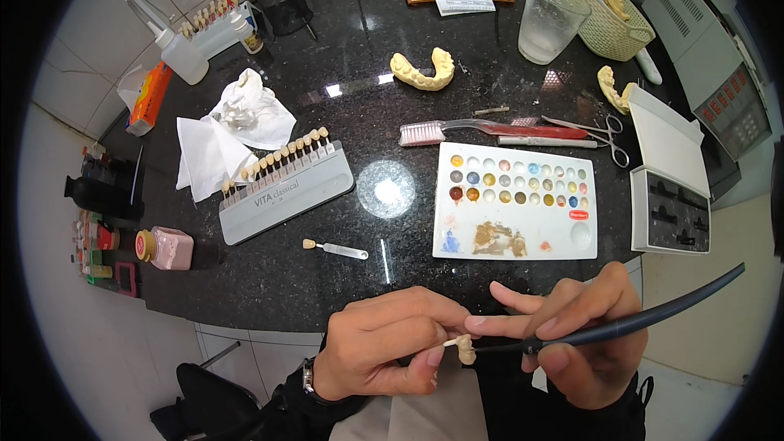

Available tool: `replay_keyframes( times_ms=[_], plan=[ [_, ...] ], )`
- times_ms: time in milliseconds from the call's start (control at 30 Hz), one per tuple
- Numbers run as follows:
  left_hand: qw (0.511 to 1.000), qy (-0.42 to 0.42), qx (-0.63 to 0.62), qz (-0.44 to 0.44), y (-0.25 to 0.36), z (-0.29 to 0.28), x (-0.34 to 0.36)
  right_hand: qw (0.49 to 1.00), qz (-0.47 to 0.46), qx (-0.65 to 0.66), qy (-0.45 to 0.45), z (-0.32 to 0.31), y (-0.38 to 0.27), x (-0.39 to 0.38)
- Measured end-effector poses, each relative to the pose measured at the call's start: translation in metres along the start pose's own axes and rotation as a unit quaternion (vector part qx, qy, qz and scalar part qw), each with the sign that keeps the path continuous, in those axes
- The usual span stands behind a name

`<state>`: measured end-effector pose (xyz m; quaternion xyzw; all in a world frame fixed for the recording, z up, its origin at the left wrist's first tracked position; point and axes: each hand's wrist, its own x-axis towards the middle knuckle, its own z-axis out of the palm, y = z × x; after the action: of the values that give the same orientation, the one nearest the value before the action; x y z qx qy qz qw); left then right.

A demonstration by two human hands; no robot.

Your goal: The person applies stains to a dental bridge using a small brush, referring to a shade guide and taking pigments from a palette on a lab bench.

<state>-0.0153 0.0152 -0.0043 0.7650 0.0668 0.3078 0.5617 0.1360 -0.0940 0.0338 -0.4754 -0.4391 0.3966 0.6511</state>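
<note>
Low in the view, my left hand [380,343] pinches a short white stick [450,343] between thumb and fingers. On the stick's end sits a small cream-coloured dental crown piece [466,349]; I cannot tell how many teeth it has. My right hand [592,331] grips a fine brush [653,315] by its thick black handle, which sticks out to the right. The brush's thin dark tip reaches the crown's right side. My two hands meet, the right one's outstretched finger against the left fingertips.
Beyond my hands lies a white palette [555,237] with coloured wells. Left of it are a single shade tab [339,251], a shade guide [286,196] and crumpled tissue [249,110]. Farther back are a toothbrush [422,133], scissor-like forceps [611,132], a plaster jaw model [423,73] and a glass [551,24].
</note>
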Motion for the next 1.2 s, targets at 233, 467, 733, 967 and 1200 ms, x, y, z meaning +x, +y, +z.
replay_keyframes(
  times_ms=[233, 467, 733, 967, 1200],
  plan=[
    [1.000, 0.000, 0.011, -0.001, 0.0029, -0.0007, -0.0021, 1.000, -0.003, -0.017, -0.012, 0.0008, 0.0003, 0.0008],
    [1.000, 0.003, 0.001, 0.001, 0.0002, 0.0010, 0.0002, 1.000, 0.017, 0.013, 0.006, -0.0005, -0.0023, -0.0003],
    [1.000, 0.003, 0.006, -0.002, 0.0013, 0.0005, -0.0002, 0.999, -0.004, -0.017, -0.048, -0.0040, -0.0013, 0.0005],
    [1.000, 0.003, 0.007, -0.005, 0.0014, 0.0011, 0.0000, 1.000, -0.012, -0.018, -0.013, 0.0002, 0.0017, -0.0008],
    [0.999, 0.033, 0.010, 0.015, -0.0015, 0.0048, 0.0012, 0.999, -0.014, -0.010, -0.034, -0.0025, -0.0006, -0.0008]
  ],
)
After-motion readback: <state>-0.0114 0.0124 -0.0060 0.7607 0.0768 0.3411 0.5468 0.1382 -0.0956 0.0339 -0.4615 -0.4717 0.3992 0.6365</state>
